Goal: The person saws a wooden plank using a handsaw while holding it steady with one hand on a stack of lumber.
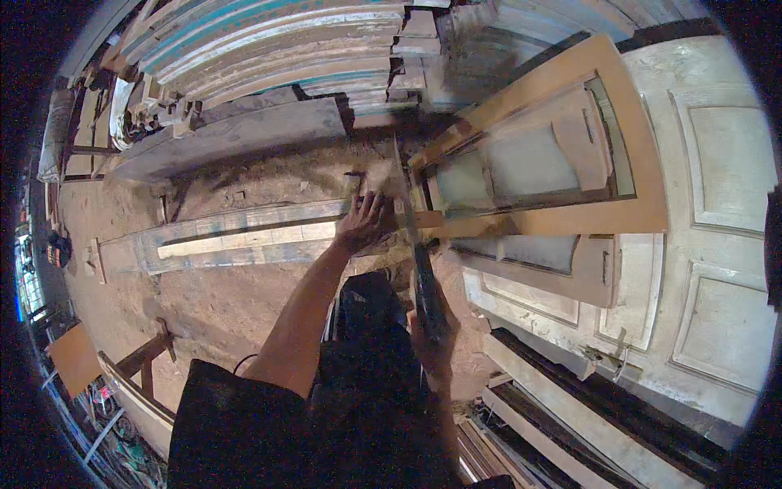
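Note:
My left hand (360, 218) grips the right end of a long, weathered wooden board (208, 220), with fingers bent over it. A pale strip (248, 239) runs along that board. A small dark object (354, 175) lies just beyond my fingertips. My right hand (432, 346) is closed on the black handle of a handsaw (423, 281), whose long blade points away from me across the board's end, beside my left hand. A narrow reddish wood piece (428, 219) crosses just right of the blade. What lies directly under the blade is hard to make out.
Wooden frames with inset panels (652, 187) stand at the right, by pale panelled doors (717, 155). Stacked planks (269, 41) and a wide grey board (232, 134) fill the back. A low wooden stand (151, 354) is lower left; long timbers (562, 383) lie lower right.

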The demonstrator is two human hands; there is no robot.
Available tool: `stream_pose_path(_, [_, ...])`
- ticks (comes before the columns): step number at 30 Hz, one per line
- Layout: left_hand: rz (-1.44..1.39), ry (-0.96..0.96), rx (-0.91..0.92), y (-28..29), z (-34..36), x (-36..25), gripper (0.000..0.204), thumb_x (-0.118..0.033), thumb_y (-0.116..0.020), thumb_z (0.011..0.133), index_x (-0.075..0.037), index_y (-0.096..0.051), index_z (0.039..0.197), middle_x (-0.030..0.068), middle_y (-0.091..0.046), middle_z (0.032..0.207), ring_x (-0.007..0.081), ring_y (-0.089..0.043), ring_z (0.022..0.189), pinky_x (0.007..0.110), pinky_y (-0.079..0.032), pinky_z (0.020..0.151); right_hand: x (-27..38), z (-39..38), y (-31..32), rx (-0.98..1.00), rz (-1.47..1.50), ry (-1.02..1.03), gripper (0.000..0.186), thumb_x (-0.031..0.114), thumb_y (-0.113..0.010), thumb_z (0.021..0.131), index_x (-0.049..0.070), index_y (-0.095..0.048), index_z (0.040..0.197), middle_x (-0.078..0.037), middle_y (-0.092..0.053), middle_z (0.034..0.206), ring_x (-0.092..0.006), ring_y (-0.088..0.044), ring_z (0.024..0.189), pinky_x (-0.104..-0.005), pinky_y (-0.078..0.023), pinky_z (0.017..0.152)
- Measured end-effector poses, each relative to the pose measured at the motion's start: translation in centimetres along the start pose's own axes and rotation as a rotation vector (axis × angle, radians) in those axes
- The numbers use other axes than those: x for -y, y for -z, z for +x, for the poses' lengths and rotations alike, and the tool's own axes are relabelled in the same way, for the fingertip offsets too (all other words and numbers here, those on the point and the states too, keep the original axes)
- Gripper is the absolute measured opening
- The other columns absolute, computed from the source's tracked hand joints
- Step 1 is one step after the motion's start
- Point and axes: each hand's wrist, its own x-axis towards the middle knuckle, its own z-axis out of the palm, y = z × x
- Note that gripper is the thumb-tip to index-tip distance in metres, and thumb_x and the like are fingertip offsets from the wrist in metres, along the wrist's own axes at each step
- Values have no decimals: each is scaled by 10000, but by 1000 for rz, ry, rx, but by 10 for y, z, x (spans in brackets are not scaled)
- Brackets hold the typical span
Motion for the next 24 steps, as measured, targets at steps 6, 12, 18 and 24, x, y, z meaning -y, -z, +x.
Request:
stream_pose_path(6, [-6,62,5,0,-8,1,729,-531,-503,949,-23,-401,1462,272,-342,1523,491,-367,1372,678,-312,1090,12,-29,4,14,111,-58,540,21,-617,876,-66,-495,1394,-159,-626,1311,-186,-615,1162,-320,-462,999])
stream_pose_path(12, [32,19,49,0,1,1,719,-501,-539,928,-27,-408,1451,270,-366,1502,486,-380,1359,669,-375,1043,-12,6,-16,1,35,-108,541,35,-606,879,-52,-502,1403,-139,-662,1230,-160,-626,1084,-294,-484,937])
stream_pose_path(18, [125,-4,12,-8,-1,-2,761,-501,-545,916,-17,-370,1477,268,-355,1519,488,-394,1347,662,-356,1060,-32,-52,0,-84,9,-99,543,78,-627,880,-21,-521,1403,-104,-706,1049,-117,-628,823,-279,-520,710])
stream_pose_path(24, [-45,73,134,-18,-2,7,784,-498,-623,886,-109,-365,1516,250,-285,1551,444,-257,1443,680,-275,1108,-12,13,-24,-45,-2,-3,575,125,-674,883,-52,-505,1403,-107,-702,1044,-95,-600,768,-286,-518,668])
